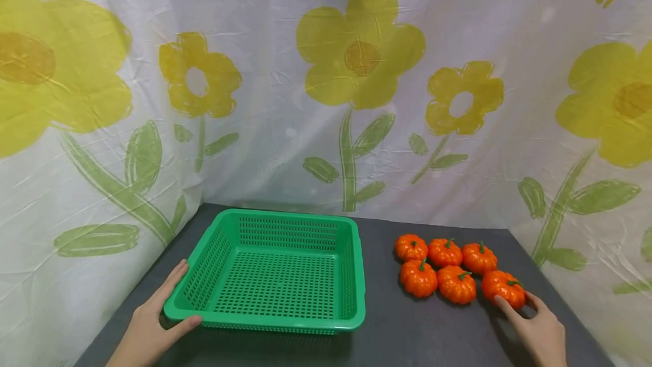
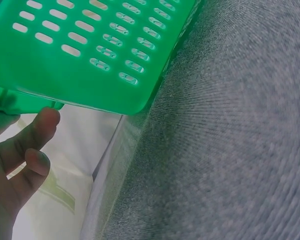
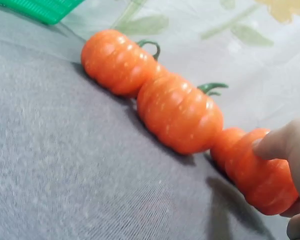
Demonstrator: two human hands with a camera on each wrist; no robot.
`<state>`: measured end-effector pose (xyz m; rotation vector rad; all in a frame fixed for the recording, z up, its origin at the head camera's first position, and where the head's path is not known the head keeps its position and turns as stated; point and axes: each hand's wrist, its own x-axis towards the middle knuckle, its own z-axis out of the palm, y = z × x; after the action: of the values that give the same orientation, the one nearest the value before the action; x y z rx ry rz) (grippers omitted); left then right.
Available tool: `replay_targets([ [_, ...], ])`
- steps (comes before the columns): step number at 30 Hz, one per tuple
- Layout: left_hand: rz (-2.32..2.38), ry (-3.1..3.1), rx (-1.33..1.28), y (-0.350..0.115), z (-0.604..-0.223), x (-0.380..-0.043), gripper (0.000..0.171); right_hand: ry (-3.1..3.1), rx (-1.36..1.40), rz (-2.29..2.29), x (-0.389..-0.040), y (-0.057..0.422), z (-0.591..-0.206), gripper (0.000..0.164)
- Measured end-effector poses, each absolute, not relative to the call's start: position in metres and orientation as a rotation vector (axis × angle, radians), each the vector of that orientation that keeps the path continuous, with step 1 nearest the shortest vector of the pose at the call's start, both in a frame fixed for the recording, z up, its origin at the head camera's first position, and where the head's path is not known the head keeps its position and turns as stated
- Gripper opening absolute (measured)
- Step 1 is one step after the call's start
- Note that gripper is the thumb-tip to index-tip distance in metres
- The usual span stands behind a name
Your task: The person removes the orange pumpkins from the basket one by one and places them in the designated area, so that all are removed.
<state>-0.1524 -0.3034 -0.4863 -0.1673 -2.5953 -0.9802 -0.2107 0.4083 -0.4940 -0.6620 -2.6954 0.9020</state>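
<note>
A green plastic basket [image 1: 275,321] with slotted walls stands on the left part of the table. My left hand [image 1: 153,313] holds its near left corner, thumb along the front rim and fingers at the left side. In the left wrist view, two fingers [image 2: 32,130] bend just under the rim. To the right, my right hand [image 1: 535,321] grips a small orange pumpkin [image 1: 501,286] with a green stem, thumb on the near side; the right wrist view shows the thumb pressed on this pumpkin [image 3: 262,175]. Part of the right hand's fingers is hidden behind it.
Several more orange pumpkins [image 1: 457,285] sit in two close rows beside the held one. The dark grey table [image 1: 382,327] meets a white curtain [image 1: 265,146] with yellow flowers at the back and both sides.
</note>
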Motion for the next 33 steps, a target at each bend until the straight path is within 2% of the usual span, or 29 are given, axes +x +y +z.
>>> replay_targets([
  [9,-0.997,-2.601,-0.186,-0.301,-0.487,-0.154,0.103,-2.712,-0.71,0.903,-0.212,0.412,-0.508,0.1],
  [21,-1.013,-2.621,-0.162,-0.305,-0.488,-0.153,0.102,-2.72,-0.616,0.889,-0.219,0.403,-0.505,0.103],
  [33,-1.091,-2.567,-0.185,-0.307,-0.487,-0.151,0.099,-2.713,-0.585,0.883,-0.218,0.398,-0.504,0.097],
])
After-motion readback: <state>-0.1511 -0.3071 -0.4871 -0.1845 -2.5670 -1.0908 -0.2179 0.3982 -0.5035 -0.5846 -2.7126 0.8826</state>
